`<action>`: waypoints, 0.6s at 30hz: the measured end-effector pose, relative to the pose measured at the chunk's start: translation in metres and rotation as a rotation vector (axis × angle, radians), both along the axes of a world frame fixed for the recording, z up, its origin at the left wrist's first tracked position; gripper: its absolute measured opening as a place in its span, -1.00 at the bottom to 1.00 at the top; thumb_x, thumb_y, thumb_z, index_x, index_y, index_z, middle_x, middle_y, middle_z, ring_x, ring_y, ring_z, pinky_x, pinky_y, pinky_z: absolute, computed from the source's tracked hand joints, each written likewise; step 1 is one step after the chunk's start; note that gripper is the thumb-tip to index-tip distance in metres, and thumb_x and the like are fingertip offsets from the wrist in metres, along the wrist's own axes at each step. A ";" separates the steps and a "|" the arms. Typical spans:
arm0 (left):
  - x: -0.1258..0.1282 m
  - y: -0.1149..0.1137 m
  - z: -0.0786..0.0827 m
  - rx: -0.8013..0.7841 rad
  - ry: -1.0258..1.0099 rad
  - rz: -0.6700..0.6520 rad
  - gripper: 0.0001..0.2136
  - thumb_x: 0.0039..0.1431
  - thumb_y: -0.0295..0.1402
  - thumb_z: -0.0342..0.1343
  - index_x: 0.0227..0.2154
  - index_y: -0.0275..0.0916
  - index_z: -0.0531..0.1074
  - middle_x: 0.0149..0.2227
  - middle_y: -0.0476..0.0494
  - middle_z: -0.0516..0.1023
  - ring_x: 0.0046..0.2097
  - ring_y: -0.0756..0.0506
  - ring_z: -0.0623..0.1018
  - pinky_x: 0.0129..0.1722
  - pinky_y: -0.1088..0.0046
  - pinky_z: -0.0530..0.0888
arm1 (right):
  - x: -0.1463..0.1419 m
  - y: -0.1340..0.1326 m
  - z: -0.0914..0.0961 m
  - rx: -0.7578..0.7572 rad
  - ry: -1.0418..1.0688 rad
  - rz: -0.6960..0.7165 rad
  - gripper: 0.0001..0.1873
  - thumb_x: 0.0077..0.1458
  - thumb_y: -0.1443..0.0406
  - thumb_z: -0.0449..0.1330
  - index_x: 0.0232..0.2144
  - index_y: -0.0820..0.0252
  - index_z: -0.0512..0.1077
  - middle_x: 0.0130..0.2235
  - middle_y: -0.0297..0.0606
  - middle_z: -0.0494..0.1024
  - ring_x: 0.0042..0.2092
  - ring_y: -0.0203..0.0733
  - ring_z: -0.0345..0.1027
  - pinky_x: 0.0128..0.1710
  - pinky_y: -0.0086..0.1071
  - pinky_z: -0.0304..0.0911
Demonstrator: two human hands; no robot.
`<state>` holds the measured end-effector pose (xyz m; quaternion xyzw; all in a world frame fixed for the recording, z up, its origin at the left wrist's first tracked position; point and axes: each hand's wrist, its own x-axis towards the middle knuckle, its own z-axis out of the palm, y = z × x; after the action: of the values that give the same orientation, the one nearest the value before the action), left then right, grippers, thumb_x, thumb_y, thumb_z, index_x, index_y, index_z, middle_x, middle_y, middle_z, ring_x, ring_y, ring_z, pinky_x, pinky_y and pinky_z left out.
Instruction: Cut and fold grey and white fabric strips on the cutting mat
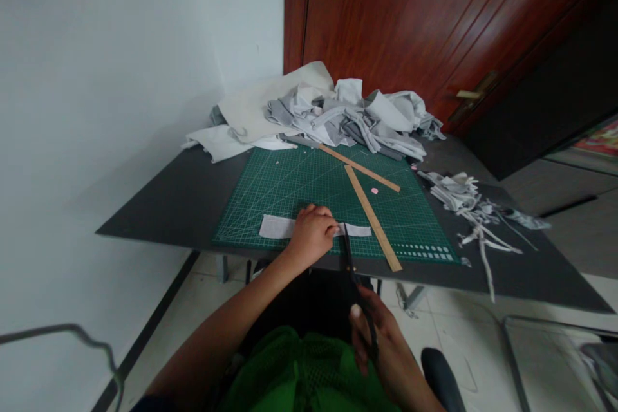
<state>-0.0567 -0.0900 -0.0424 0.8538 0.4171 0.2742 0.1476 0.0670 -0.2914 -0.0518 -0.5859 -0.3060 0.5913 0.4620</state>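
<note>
Lying flat along the near edge of the green cutting mat [290,187], a pale fabric strip [276,226] is spread on its grid. The mat is carried by a dark table [178,199]. The strip is pressed down by the left hand [313,233], whose fingers are curled and clenched against the cloth. Just beside those fingers, the strip is crossed by the blades of the black scissors [348,256]. The blades are seen as one dark line, so their opening cannot be told. The scissor handles are grasped by the right hand [381,347], which is positioned below the table edge. Further right, a long wooden ruler [373,217] is laid diagonally on the mat, with the strip's right end reaching it. A second ruler [360,168] is laid behind it. A heap of grey cloth [338,117] is piled at the rear, and cut scraps [458,194] are scattered at the far right.
</note>
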 end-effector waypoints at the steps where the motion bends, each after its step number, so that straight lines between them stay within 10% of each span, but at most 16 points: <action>1: 0.000 0.000 0.000 0.003 0.000 0.001 -0.88 0.22 -0.42 0.21 -0.38 -0.13 0.63 -0.23 -0.05 0.60 -0.15 -0.15 0.44 -0.14 0.25 0.32 | 0.001 0.000 0.000 0.004 -0.002 0.002 -0.19 0.15 -0.14 0.25 0.23 0.19 0.17 -0.60 -0.58 0.27 -0.64 -0.39 0.07 -0.71 -0.52 0.14; 18: 0.001 -0.001 0.000 0.005 -0.018 0.008 -0.89 0.21 -0.42 0.23 -0.40 -0.14 0.62 -0.24 -0.04 0.59 -0.15 -0.14 0.43 -0.14 0.26 0.31 | 0.002 -0.001 0.003 0.005 -0.027 0.027 -0.15 0.17 -0.15 0.23 0.27 0.24 0.11 -0.62 -0.60 0.25 -0.66 -0.40 0.04 -0.71 -0.52 0.11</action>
<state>-0.0556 -0.0906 -0.0424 0.8499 0.4186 0.2837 0.1479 0.0694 -0.2928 -0.0489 -0.5883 -0.3216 0.5890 0.4513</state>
